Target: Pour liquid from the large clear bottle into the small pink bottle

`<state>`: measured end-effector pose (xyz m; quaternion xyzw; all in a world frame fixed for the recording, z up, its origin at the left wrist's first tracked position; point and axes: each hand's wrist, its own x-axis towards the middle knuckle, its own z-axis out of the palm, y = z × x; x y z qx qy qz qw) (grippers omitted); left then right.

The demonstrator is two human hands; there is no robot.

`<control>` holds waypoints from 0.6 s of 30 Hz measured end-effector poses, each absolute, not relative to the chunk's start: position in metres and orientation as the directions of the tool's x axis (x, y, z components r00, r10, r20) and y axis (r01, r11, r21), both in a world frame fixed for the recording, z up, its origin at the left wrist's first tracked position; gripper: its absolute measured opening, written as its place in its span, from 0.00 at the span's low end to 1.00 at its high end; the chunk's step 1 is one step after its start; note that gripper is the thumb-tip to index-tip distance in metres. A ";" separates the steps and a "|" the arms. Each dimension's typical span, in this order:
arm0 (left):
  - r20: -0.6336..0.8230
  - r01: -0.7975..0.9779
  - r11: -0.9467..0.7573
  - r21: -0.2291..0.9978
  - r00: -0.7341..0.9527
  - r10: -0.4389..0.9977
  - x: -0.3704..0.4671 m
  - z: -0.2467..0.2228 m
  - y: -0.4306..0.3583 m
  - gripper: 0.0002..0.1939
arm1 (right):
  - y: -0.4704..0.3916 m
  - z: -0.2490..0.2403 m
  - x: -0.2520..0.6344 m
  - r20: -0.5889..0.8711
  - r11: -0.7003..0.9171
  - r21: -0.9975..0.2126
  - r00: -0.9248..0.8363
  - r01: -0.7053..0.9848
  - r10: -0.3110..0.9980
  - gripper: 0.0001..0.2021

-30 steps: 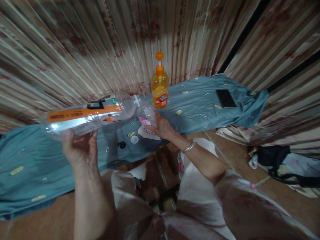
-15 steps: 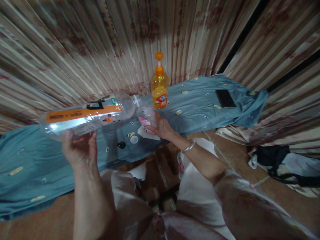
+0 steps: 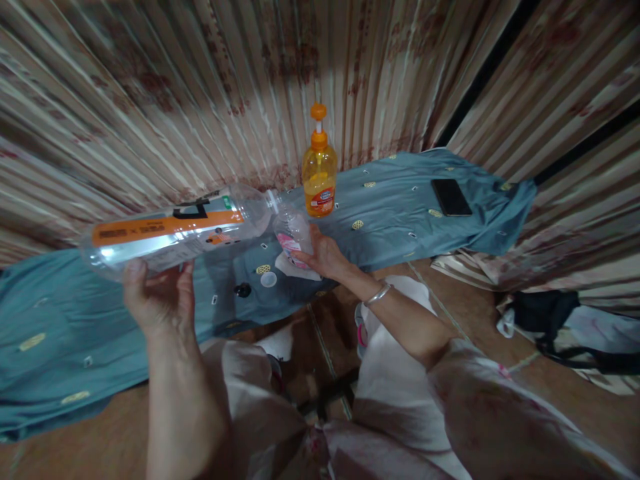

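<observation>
My left hand point(image 3: 163, 290) grips a large clear plastic bottle point(image 3: 175, 230) with an orange and silver label from below. The bottle lies almost level in the air, its neck pointing right. Its mouth meets the neck of a small clear bottle point(image 3: 293, 230) with a pink label. Around that small bottle the fingers of my right hand point(image 3: 324, 255) are closed, and it tilts toward the large one. Whether liquid passes between them I cannot tell. Below the necks, a black cap point(image 3: 243, 290) and a translucent white cap point(image 3: 269, 279) lie on the blue cloth point(image 3: 220, 313).
An orange pump bottle point(image 3: 320, 177) stands upright behind the small bottle. Farther right lies a black phone point(image 3: 451, 197). Something white, like a tissue point(image 3: 300, 269), sits under my right hand. A patterned curtain point(image 3: 250, 87) hangs along the back. Clothes point(image 3: 575, 327) lie at lower right.
</observation>
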<state>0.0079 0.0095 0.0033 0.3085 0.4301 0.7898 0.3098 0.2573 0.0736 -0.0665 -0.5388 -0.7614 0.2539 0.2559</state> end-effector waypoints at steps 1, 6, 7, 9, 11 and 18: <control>0.221 -0.224 -0.438 0.871 -0.617 0.756 0.008 0.003 0.009 0.25 | 0.074 -0.067 0.257 0.116 0.290 -0.666 -0.289 0.687 0.950 0.28; 0.226 -0.230 -0.441 0.867 -0.608 0.761 0.009 0.004 0.009 0.24 | 0.072 -0.062 0.258 0.092 0.278 -0.668 -0.295 0.690 0.951 0.29; 0.223 -0.230 -0.439 0.868 -0.611 0.760 0.009 0.005 0.010 0.24 | 0.071 -0.061 0.258 0.086 0.275 -0.667 -0.295 0.693 0.952 0.30; 0.218 -0.228 -0.436 0.871 -0.616 0.757 0.009 0.005 0.010 0.24 | 0.070 -0.059 0.258 0.083 0.270 -0.666 -0.290 0.696 0.953 0.30; 0.221 -0.223 -0.437 0.871 -0.616 0.756 0.009 0.004 0.011 0.23 | 0.070 -0.057 0.258 0.084 0.268 -0.666 -0.286 0.697 0.954 0.29; 0.248 -0.218 -0.451 0.865 -0.597 0.763 0.009 0.004 0.011 0.23 | 0.071 -0.059 0.258 0.093 0.271 -0.666 -0.284 0.695 0.954 0.29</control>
